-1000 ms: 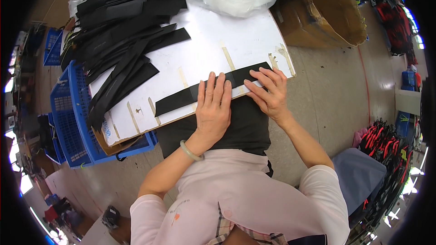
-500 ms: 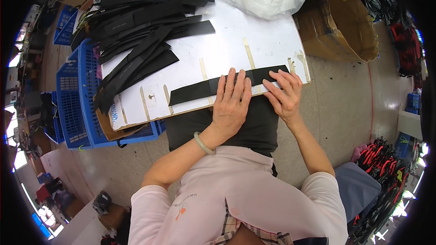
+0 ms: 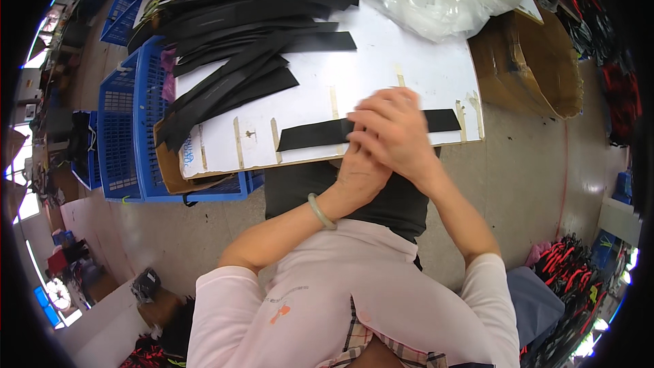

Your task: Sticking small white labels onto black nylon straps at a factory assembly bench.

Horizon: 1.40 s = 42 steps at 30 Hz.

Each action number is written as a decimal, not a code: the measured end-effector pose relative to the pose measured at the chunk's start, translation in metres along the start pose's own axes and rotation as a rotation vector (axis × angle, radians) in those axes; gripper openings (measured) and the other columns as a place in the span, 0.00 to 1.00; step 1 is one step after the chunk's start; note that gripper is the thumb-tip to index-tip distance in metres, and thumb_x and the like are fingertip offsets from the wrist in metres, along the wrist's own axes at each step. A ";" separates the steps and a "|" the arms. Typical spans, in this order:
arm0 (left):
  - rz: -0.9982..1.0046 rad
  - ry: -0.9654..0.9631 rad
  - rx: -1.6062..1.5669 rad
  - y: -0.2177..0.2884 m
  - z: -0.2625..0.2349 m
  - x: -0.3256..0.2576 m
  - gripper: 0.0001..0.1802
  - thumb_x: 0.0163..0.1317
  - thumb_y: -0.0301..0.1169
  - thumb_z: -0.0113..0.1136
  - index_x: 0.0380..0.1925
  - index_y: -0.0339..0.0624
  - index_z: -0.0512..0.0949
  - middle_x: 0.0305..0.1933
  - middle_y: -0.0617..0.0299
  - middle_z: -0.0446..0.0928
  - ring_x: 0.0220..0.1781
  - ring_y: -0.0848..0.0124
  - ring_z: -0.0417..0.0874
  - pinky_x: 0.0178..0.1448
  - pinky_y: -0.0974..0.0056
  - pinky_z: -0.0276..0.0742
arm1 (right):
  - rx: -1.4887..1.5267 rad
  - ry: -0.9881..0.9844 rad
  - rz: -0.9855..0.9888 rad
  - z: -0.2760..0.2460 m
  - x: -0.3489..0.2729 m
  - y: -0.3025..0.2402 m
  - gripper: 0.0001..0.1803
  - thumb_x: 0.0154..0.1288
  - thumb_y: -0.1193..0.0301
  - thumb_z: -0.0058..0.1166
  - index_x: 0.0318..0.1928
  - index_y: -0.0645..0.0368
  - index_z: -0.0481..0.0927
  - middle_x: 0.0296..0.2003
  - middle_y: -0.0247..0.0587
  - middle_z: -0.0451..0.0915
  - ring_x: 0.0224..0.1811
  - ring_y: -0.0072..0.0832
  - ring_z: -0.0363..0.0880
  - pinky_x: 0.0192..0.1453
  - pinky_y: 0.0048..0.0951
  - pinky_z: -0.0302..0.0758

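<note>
A single black fabric strip (image 3: 310, 135) lies flat along the front edge of the white board (image 3: 245, 105). Above its middle, my right hand (image 3: 400, 133) crosses over my left hand (image 3: 364, 174), and the two touch. The right fingers point leftward, slightly blurred, with small gaps between them. Most of my left fingers are hidden beneath the right hand, so their pose does not show. Whether either hand touches the strip is unclear. Behind and to the left, a loose pile of black strips (image 3: 238, 17) covers much of the board.
A clear plastic bag (image 3: 443, 0) rests at the board's far right, above an open cardboard box (image 3: 507, 61) beside it. Blue plastic crates (image 3: 122, 140) stand along the left side. Short tape pieces (image 3: 238, 142) mark the board near its front edge.
My right hand has left the strip's right end and moved left over my left hand. My left fingers, earlier spread flat on the strip, are now mostly covered. The view has shifted slightly.
</note>
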State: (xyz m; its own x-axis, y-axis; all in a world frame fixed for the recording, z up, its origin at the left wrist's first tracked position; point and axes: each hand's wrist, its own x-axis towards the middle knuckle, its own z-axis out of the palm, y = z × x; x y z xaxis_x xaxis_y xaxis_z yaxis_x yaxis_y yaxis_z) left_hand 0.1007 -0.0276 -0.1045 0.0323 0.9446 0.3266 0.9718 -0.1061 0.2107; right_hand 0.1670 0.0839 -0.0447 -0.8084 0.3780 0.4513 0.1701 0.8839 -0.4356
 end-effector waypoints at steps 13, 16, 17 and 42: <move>-0.060 0.066 0.024 0.006 0.008 0.003 0.26 0.64 0.33 0.49 0.63 0.39 0.68 0.69 0.48 0.65 0.72 0.47 0.64 0.73 0.43 0.57 | 0.010 -0.332 0.007 0.067 0.046 -0.018 0.18 0.42 0.62 0.73 0.30 0.51 0.77 0.31 0.34 0.76 0.43 0.34 0.75 0.49 0.38 0.66; -0.086 0.013 -0.026 -0.001 0.011 -0.002 0.28 0.62 0.32 0.52 0.63 0.37 0.67 0.69 0.44 0.64 0.73 0.43 0.60 0.74 0.40 0.53 | 0.262 -0.240 0.163 0.043 0.045 -0.002 0.15 0.45 0.64 0.70 0.32 0.53 0.79 0.34 0.36 0.78 0.44 0.34 0.77 0.52 0.37 0.69; -0.049 0.015 -0.008 -0.003 0.011 -0.001 0.29 0.60 0.31 0.54 0.63 0.36 0.67 0.69 0.43 0.63 0.73 0.42 0.60 0.74 0.40 0.53 | 0.215 -0.194 0.203 0.027 0.040 0.013 0.14 0.46 0.66 0.69 0.32 0.54 0.79 0.34 0.37 0.80 0.42 0.36 0.78 0.50 0.37 0.71; 0.010 0.025 0.002 0.000 -0.004 0.011 0.33 0.52 0.19 0.57 0.63 0.32 0.66 0.70 0.43 0.62 0.74 0.44 0.60 0.74 0.42 0.54 | 0.204 -0.543 0.567 -0.084 -0.022 0.117 0.09 0.49 0.75 0.66 0.25 0.63 0.76 0.17 0.35 0.72 0.23 0.25 0.69 0.30 0.32 0.66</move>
State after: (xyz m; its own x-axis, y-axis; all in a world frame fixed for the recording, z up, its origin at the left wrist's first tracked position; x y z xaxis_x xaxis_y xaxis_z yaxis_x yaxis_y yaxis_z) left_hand 0.1004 -0.0188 -0.0975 0.0362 0.9353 0.3520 0.9719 -0.1149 0.2054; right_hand 0.2525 0.2021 -0.0399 -0.7997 0.5208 -0.2989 0.5724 0.5107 -0.6415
